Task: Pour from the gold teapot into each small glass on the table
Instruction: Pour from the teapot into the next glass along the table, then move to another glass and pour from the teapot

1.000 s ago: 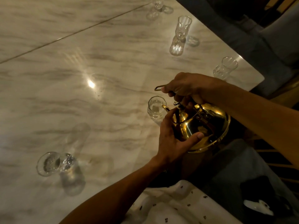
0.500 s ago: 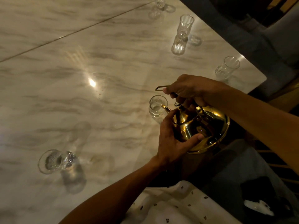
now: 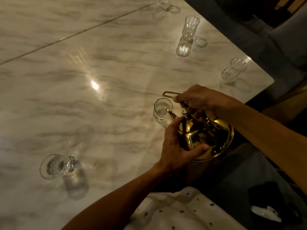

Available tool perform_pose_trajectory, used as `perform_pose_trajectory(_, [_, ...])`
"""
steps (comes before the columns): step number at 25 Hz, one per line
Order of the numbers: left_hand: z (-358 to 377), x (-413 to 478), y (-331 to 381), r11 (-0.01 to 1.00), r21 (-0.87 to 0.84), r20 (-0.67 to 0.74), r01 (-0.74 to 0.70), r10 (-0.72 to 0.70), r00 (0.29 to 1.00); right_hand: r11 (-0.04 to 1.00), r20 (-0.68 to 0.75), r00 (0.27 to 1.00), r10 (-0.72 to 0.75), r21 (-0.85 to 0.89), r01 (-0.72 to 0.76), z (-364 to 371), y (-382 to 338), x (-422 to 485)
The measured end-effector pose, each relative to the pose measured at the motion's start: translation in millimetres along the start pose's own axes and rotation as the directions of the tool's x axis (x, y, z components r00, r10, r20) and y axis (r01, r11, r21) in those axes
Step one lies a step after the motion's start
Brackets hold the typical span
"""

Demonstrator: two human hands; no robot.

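Nearest, at 6 o'clock, a white dotted cloth [image 3: 179, 211] lies at the table's near edge. Left hand [image 3: 176, 145] has fingers spread and pressed on the gold teapot [image 3: 207, 138], thumb along its lower side, steadying the body. Right hand [image 3: 199, 100] at 3 o'clock has fingers curled tight around the teapot's wire handle [image 3: 167, 93]. Teapot is tipped, spout over the rim of the near glass [image 3: 162, 110]; this glass seems to be the one being filled, level hard to read. Left glass [image 3: 56, 166] at 8 o'clock looks to hold liquid, probably done. Edge glass [image 3: 232, 70] at 2 o'clock and tall glass [image 3: 189, 27] at 1 o'clock look empty, likely still left. Far glass [image 3: 163, 2] at 12 o'clock is cut off by the frame, contents unknown. Marble table [image 3: 83, 63] is dim with glare; the stream itself isn't visible.
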State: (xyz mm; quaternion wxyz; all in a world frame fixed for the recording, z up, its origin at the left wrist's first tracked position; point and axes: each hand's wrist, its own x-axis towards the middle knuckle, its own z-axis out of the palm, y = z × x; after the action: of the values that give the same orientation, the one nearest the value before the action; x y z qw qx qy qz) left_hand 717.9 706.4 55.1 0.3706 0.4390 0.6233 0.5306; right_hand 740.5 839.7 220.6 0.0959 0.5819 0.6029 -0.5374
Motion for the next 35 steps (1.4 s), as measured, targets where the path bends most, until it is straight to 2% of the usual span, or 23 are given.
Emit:
perform_pose_trajectory(9, [-4.3,-2.2,-15.3,0.983,0.155,0.075,-0.096,0.086,0.994,0.986,-0.043,0.999,-0.013,0.163,0.02,3.5,30.0,-8.2])
perform_pose_trajectory(14, [-5.2,-2.5,-15.8,0.961,0.242,0.158,-0.136,0.099,0.982,0.968,-0.049,0.994,-0.098,0.227,0.106,1.1,46.2,-18.3])
perform_pose_trajectory(20, [7.6,16.5,-13.6,0.921,0.277,0.171,-0.274,0.234,0.957,0.943,-0.101,0.982,-0.158,0.279,0.181,-20.9,57.0,-22.9])
perform_pose_trajectory(27, [62.8,66.4,6.8,0.902,0.274,0.184,-0.334,0.292,0.939,0.934,-0.118,0.975,-0.189,0.285,0.215,-98.5,70.7,-6.7])
perform_pose_trajectory(35, [185.0,148.3,30.1,0.913,0.259,0.067,-0.315,0.308,0.949,0.929,-0.092,0.967,-0.238,0.269,0.254,-229.5,96.9,33.8])
